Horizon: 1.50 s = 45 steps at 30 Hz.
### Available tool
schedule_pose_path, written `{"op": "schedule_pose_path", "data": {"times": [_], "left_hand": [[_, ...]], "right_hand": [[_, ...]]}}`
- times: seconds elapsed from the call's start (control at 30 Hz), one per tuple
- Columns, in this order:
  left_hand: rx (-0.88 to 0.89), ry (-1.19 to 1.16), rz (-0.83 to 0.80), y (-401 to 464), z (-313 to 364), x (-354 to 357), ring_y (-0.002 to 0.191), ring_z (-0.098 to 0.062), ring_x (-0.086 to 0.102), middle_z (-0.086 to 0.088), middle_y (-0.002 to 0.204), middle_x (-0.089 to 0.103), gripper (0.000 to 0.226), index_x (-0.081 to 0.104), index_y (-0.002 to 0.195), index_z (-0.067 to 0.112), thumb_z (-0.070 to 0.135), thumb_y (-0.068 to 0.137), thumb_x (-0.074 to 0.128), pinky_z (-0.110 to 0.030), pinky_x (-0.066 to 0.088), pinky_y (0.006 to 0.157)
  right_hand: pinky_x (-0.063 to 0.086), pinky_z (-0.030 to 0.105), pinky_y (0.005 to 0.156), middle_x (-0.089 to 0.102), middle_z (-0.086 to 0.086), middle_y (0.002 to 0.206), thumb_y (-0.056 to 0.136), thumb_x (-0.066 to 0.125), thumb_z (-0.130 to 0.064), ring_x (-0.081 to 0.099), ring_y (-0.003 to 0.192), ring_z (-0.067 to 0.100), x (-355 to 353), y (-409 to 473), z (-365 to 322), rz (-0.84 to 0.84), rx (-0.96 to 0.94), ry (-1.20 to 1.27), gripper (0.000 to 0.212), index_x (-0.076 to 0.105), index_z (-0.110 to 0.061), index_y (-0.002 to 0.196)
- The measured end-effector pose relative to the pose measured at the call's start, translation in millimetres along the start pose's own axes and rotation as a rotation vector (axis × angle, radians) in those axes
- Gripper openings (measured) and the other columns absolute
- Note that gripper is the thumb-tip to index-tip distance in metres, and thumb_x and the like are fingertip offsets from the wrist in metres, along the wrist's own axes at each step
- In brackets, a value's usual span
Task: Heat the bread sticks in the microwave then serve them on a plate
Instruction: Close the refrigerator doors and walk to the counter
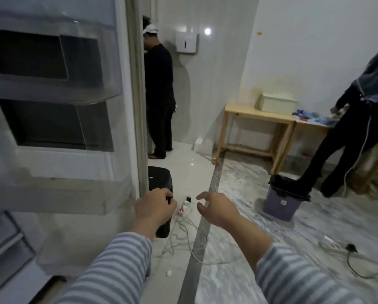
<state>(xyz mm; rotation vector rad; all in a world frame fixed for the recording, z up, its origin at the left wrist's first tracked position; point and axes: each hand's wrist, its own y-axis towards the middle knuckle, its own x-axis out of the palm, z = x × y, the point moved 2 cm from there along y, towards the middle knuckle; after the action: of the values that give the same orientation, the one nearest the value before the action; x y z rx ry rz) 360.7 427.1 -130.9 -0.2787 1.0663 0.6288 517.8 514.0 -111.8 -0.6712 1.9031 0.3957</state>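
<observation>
No bread sticks, microwave or plate show in the head view. My left hand [155, 207] is held out low in the middle with its fingers curled closed, in front of a black stool [159, 181]. I cannot tell whether anything is in it. My right hand [216, 209] is beside it, apart, with fingers spread and slightly curled, holding nothing. Both sleeves are striped. An open white fridge door [52, 106] with shelf bins fills the left side.
A power strip [182, 208] with a red light and tangled cables lies on the floor under my hands. A purple bin [281, 200] stands to the right. Behind it are a wooden table [258, 116] with a white box [277, 103], and two people [159, 84] [359, 117].
</observation>
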Motion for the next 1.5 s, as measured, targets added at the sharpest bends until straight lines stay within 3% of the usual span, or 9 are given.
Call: {"op": "schedule_pose_path", "data": {"times": [0.33,0.5,0.6,0.7,0.83,1.0,1.2,1.33,1.5], "left_hand": [[-0.178,0.156,0.372,80,16,-47,0.105,-0.018,0.053,0.005,0.112,0.062,0.026,0.066,0.107,0.030,0.035,0.088,0.048,-0.034,0.042,0.088],[-0.230,0.339,0.707,84,19,-68,0.125,-0.017,0.046,0.006,0.132,0.053,0.032,0.062,0.112,0.030,0.026,0.080,0.060,-0.037,0.037,0.099],[-0.272,0.494,0.861,86,25,-87,0.137,-0.022,0.034,-0.002,0.147,0.042,0.058,0.054,0.127,0.026,0.024,0.071,0.071,-0.045,0.036,0.107],[-0.296,0.582,0.942,94,30,-112,0.146,-0.022,0.012,-0.004,0.158,0.019,0.079,0.038,0.142,0.020,0.027,0.071,0.073,-0.050,0.023,0.115],[-0.381,0.671,0.956,109,38,-140,0.148,-0.026,-0.003,-0.009,0.161,-0.001,0.110,0.014,0.153,0.014,0.036,0.067,0.078,-0.051,0.006,0.117],[-0.524,0.665,0.924,130,37,-156,0.144,-0.029,-0.024,-0.013,0.156,-0.028,0.125,-0.013,0.151,0.008,0.048,0.069,0.073,-0.054,-0.009,0.117],[-0.552,0.676,0.964,139,20,-160,0.148,-0.030,-0.008,-0.015,0.160,-0.010,0.133,0.003,0.153,0.009,0.044,0.055,0.086,-0.050,-0.006,0.118],[-0.509,0.654,0.963,135,16,-162,0.147,-0.026,-0.013,-0.010,0.159,-0.014,0.132,-0.002,0.152,0.012,0.042,0.057,0.085,-0.044,-0.015,0.117],[-0.482,0.648,0.982,124,9,-167,0.147,-0.026,-0.007,-0.010,0.160,-0.006,0.132,-0.002,0.152,0.013,0.048,0.058,0.083,-0.044,-0.010,0.117]], "right_hand": [[0.046,0.034,0.096,0.063,0.001,0.126,0.092,0.050,-0.027,0.057,0.114,0.021,-24,148,-39,-0.082,-0.460,0.016,0.034,0.063,-0.024,0.123],[0.048,0.034,0.090,0.059,0.005,0.123,0.091,0.050,-0.028,0.055,0.114,0.027,-39,200,-72,-0.048,-0.784,0.015,0.033,0.057,-0.020,0.122],[0.029,0.044,0.114,0.030,0.009,0.154,0.094,0.047,-0.038,0.024,0.143,0.028,-57,220,-101,0.113,-1.012,-0.041,0.050,0.039,-0.026,0.142],[0.008,0.046,0.120,-0.001,0.009,0.161,0.095,0.049,-0.039,-0.005,0.148,0.026,-88,233,-135,0.270,-1.179,-0.052,0.062,0.020,-0.031,0.150],[0.007,0.056,0.115,0.001,0.013,0.161,0.085,0.064,-0.038,-0.003,0.147,0.033,-115,248,-178,0.549,-1.401,-0.075,0.081,0.019,-0.028,0.152],[0.015,0.061,0.112,0.006,0.017,0.160,0.072,0.074,-0.049,0.003,0.146,0.039,-130,266,-223,0.702,-1.588,-0.234,0.104,0.015,-0.020,0.153],[0.022,0.063,0.111,0.003,0.016,0.158,0.062,0.080,-0.054,0.004,0.146,0.039,-124,273,-243,0.716,-1.635,-0.259,0.122,0.008,-0.016,0.152],[0.020,0.063,0.111,0.001,0.018,0.158,0.062,0.079,-0.055,0.003,0.145,0.040,-124,269,-244,0.724,-1.621,-0.293,0.122,0.007,-0.015,0.152],[0.019,0.062,0.112,0.000,0.019,0.158,0.065,0.076,-0.057,0.001,0.146,0.039,-123,257,-247,0.749,-1.586,-0.348,0.119,0.006,-0.014,0.152]]}}
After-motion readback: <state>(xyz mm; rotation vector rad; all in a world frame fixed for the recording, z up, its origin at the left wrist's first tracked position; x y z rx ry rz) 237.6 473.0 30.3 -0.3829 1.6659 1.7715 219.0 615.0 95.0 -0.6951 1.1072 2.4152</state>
